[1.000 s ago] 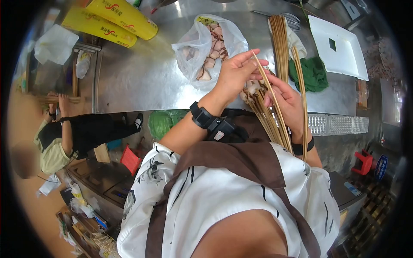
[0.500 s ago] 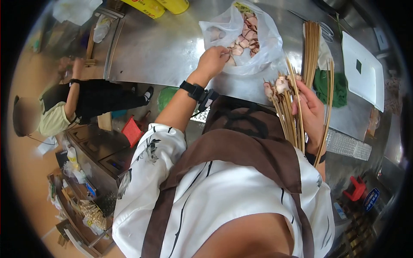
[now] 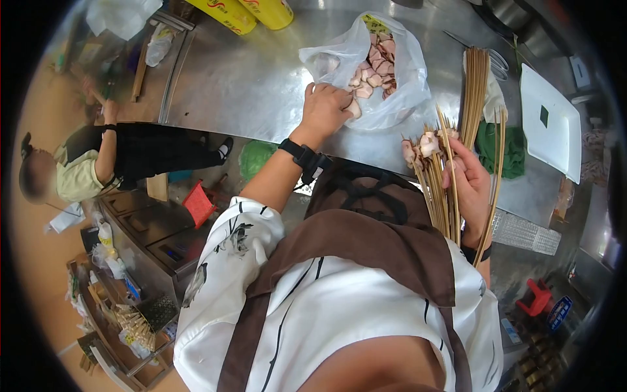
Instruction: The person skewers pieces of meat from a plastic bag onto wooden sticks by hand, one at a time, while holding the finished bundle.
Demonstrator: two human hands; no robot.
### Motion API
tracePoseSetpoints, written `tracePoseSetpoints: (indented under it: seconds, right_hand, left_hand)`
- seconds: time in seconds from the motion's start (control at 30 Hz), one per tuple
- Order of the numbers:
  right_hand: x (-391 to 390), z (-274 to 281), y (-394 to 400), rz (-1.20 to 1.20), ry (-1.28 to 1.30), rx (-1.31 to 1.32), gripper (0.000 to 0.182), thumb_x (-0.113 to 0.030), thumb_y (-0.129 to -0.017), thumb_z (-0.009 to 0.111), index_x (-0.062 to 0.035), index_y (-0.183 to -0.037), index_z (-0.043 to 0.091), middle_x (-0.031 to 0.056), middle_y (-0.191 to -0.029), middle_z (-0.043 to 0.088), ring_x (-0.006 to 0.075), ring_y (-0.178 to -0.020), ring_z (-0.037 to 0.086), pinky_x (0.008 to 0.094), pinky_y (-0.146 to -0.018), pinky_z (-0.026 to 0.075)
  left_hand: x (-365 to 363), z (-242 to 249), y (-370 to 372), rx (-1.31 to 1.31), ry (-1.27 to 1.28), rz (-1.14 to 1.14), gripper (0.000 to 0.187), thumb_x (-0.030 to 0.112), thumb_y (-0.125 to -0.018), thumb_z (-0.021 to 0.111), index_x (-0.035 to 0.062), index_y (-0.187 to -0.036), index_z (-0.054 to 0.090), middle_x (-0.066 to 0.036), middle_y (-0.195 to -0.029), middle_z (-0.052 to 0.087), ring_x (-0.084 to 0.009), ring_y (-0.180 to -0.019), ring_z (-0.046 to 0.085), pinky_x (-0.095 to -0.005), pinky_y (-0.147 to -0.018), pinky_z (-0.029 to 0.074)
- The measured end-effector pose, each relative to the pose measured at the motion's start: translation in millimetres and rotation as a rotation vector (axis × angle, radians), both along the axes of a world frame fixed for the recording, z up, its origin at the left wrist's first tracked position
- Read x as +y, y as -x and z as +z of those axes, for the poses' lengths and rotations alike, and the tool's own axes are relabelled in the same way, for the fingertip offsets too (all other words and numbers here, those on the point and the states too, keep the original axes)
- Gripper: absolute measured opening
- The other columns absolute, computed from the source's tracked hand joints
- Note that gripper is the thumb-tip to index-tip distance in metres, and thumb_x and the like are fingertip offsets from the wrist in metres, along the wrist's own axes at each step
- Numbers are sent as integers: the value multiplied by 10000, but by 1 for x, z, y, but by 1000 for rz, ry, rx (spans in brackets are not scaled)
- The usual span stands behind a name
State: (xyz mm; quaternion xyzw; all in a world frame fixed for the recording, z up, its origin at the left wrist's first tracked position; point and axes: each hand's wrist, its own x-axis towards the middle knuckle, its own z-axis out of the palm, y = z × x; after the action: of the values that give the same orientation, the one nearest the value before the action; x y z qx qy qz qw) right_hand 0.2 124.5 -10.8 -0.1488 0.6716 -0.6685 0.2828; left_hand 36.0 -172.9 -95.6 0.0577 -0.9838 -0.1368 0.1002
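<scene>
Holding skewers (image 3: 441, 189) in the right hand (image 3: 471, 186), picking meat with the left hand (image 3: 324, 110)
Right hand is closed around a bundle of skewers, some tipped with meat pieces, held upright near the apron; left hand, wearing a wrist strap, pinches a meat piece (image 3: 353, 108) at the mouth of the bag (image 3: 392, 98) on the steel table (image 3: 241, 78); beyond lie more skewers (image 3: 475, 91), a green cloth (image 3: 499, 140), a white tray (image 3: 548, 117) and 2 yellow rolls (image 3: 248, 10)
</scene>
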Motion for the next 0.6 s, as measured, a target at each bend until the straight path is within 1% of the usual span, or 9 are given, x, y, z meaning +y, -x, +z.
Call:
tracePoseSetpoints:
  seconds: [0.03, 0.17, 0.23, 0.27, 0.33, 0.37, 0.43, 0.47, 0.6]
  right_hand:
    - [0, 0, 0, 11, -8, 11, 370, -90, -900, 442, 12, -1254, 402, -35, -632, 465, 23, -581, 420, 152, -557, 336]
    - [0, 1, 0, 19, -39, 24, 370, -66, -892, 442, 15, -1252, 409, -32, -628, 466, 27, -573, 424, 156, -548, 342]
    - [0, -1, 0, 14, -23, 15, 374, -52, -886, 444, 16, -1253, 409, -31, -627, 465, 28, -572, 426, 157, -547, 342]
    - [1, -3, 0, 17, -11, 3, 380, -39, -881, 446, 17, -1254, 408, -30, -626, 465, 30, -571, 429, 158, -547, 343]
    - [-1, -3, 0, 22, 28, 2, 384, -25, -874, 444, 19, -1254, 407, -28, -626, 466, 30, -571, 433, 158, -546, 345]
    - [-1, -3, 0, 33, 67, -2, 389, -12, -868, 443, 20, -1254, 407, -26, -625, 467, 31, -572, 437, 158, -546, 346]
    - [1, -3, 3, 56, 74, -15, 394, 15, -858, 431, 12, -1251, 413, -18, -673, 495, 42, -599, 461, 180, -572, 389]
    - [0, -2, 4, 97, 55, 11, 397, 13, -859, 432, 12, -1255, 408, -15, -681, 497, 45, -604, 465, 182, -578, 394]
    - [3, -4, 5, 152, 35, 42, 406, 7, -860, 438, 11, -1263, 398, -5, -680, 504, 52, -616, 481, 190, -595, 408]
  left_hand:
    - [-2, 0, 1, -23, -18, 2, 229, 163, -649, 655, 112, -873, 647, -63, -813, 608, -249, -927, 524, -407, -886, 329]
    - [-16, -22, 4, 62, -71, -18, 194, 164, -665, 664, 102, -848, 654, -78, -816, 618, -265, -874, 544, -398, -844, 370]
    - [-17, -17, 7, 106, -335, 38, 162, 150, -715, 661, 81, -861, 651, -78, -862, 635, -227, -825, 581, -358, -796, 421]
    - [-12, -16, 7, 108, -336, 32, 162, 150, -715, 661, 81, -861, 651, -78, -862, 635, -227, -825, 581, -358, -796, 421]
    - [10, 10, 5, 222, -810, 251, 123, 114, -791, 618, 26, -877, 616, -80, -910, 641, -162, -810, 596, -294, -754, 456]
    - [14, 15, 7, 218, -818, 251, 123, 114, -791, 618, 26, -877, 616, -80, -910, 641, -162, -810, 596, -294, -754, 456]
    - [25, 25, 13, 248, -1250, 124, 121, 88, -838, 567, -16, -898, 566, -91, -912, 634, -120, -881, 571, -260, -783, 451]
    - [31, 32, 15, 282, -1382, 83, 118, 76, -850, 551, -24, -910, 535, -114, -913, 626, -138, -873, 583, -245, -766, 457]
    - [48, 52, 17, 273, -1414, 102, 123, 65, -842, 557, -28, -921, 540, -119, -924, 622, -152, -849, 598, -243, -765, 459]
